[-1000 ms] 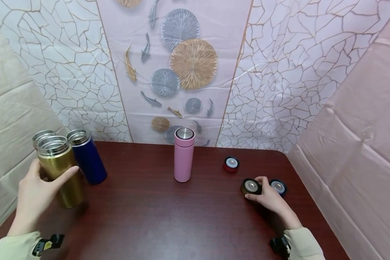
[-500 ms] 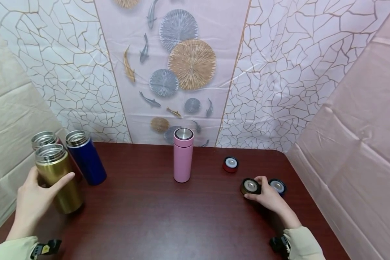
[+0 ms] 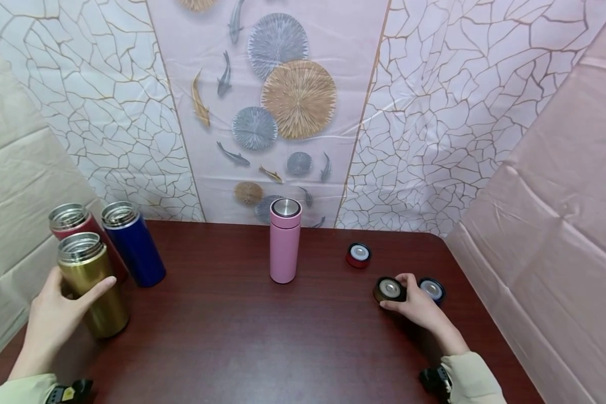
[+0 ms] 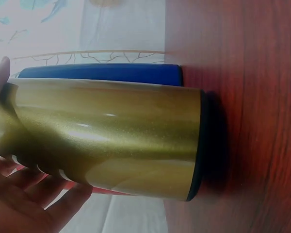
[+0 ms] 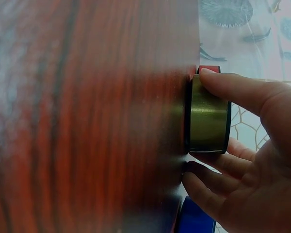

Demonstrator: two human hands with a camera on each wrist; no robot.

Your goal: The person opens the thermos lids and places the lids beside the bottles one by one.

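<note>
My left hand (image 3: 55,320) grips a gold thermos bottle (image 3: 98,294) with a bare steel mouth, thumb on one side and fingers on the other. It is upright or nearly so, and its black base is close to the table; whether they touch I cannot tell. Behind it stand a lidless red bottle (image 3: 70,223), partly hidden, and a lidless blue bottle (image 3: 136,247). At the right, my right hand (image 3: 419,303) holds a gold bottle lid (image 5: 208,116) between thumb and fingers, its inner side facing up. A blue lid (image 3: 432,290) lies just beyond that hand.
A pink thermos bottle (image 3: 285,247) with its lid on stands at the back middle of the dark red wooden table (image 3: 262,348). A red lid (image 3: 358,255) lies inner side up at the back right. Patterned cloth (image 3: 298,101) hangs behind the table.
My left hand has brought the gold bottle down and toward me, uncovering more of the red bottle behind it. My right hand and the gold lid have stayed in place.
</note>
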